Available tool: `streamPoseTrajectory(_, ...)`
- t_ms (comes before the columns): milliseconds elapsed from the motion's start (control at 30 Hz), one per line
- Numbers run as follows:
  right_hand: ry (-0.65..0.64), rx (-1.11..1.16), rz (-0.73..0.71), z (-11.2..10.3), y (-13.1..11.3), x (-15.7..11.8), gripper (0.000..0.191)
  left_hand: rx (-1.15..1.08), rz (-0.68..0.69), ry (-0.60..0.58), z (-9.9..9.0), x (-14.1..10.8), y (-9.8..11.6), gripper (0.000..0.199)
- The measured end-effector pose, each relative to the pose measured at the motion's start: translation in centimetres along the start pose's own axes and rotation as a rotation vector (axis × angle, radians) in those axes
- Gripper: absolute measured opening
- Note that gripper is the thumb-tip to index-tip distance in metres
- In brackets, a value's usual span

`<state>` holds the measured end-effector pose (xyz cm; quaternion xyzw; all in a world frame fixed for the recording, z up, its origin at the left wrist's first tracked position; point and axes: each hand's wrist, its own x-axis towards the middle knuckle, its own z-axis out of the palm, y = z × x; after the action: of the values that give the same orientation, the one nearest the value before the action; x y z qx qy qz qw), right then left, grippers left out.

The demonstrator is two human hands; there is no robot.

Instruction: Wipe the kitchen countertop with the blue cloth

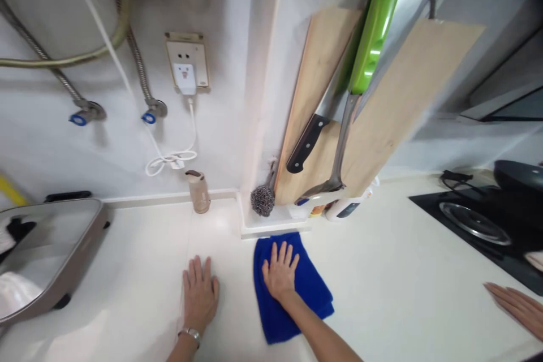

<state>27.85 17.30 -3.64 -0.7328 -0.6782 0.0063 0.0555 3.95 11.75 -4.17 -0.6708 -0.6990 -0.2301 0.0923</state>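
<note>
On the white countertop (373,271), a folded blue cloth (309,288) lies just in front of the wall ledge. My right hand (280,271) rests flat on the cloth with its fingers spread, pressing on it from above. To the left of the cloth, my left hand (200,294) lies palm down on the bare counter, fingers stretched out, holding nothing. A metal band is around the left wrist. A small brownish bottle (199,192) stands beyond my left hand, near the wall.
Another person's hand (517,308) is at the right edge, near a black stove (479,226). Cutting boards (394,102), knives and a green-handled tool (377,34) hang above a steel scrubber (262,201). A grey-rimmed appliance (72,254) sits left.
</note>
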Motion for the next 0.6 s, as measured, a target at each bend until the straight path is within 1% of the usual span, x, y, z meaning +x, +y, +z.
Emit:
streamPoseTrajectory(100, -0.01, 0.077, -0.154, 0.3, -4.1, -3.7, 0.072, -0.011, 0.004, 0.037, 0.2, -0.2, -0.2, 0.051)
streamPoseTrajectory(167, -0.02, 0.116, -0.224, 0.2, -5.4, -5.8, 0.071, -0.026, -0.004, 0.052, 0.1, -0.3, -0.5, 0.048)
streamPoseTrajectory(200, -0.03, 0.137, -0.26, 0.1, -5.4, -6.6, 0.069, -0.039, -0.018, 0.06, 0.0, -0.3, -0.6, 0.047)
streamPoseTrajectory(233, -0.041, 0.16, -0.3, -0.2, -5.0, -7.1, 0.067, -0.057, -0.034, 0.071, -0.3, -0.5, -0.6, 0.046)
streamPoseTrajectory(300, -0.049, 0.189, -0.369, -0.7, -3.1, -7.7, 0.061, -0.115, -0.021, 0.094, -1.0, -1.0, -0.3, 0.046)
streamPoseTrajectory(367, -0.024, 0.177, -0.381, -1.1, -0.2, -7.8, 0.059, -0.181, 0.1, 0.088, -1.8, -2.0, 0.7, 0.048)
streamPoseTrajectory(433, 0.018, 0.152, -0.374, -1.2, 2.7, -8.0, 0.058, -0.22, 0.268, 0.037, -2.1, -3.4, 2.5, 0.052)
streamPoseTrajectory(467, 0.037, 0.146, -0.377, -1.0, 3.8, -8.2, 0.058, -0.221, 0.32, 0.011, -2.1, -4.1, 3.5, 0.054)
streamPoseTrajectory(533, 0.073, 0.157, -0.376, -0.5, 5.2, -9.0, 0.058, -0.194, 0.327, -0.011, -1.8, -5.4, 5.4, 0.058)
streamPoseTrajectory(600, 0.112, 0.183, -0.336, 0.1, 5.5, -10.3, 0.061, -0.158, 0.284, -0.002, -1.2, -6.5, 6.5, 0.06)
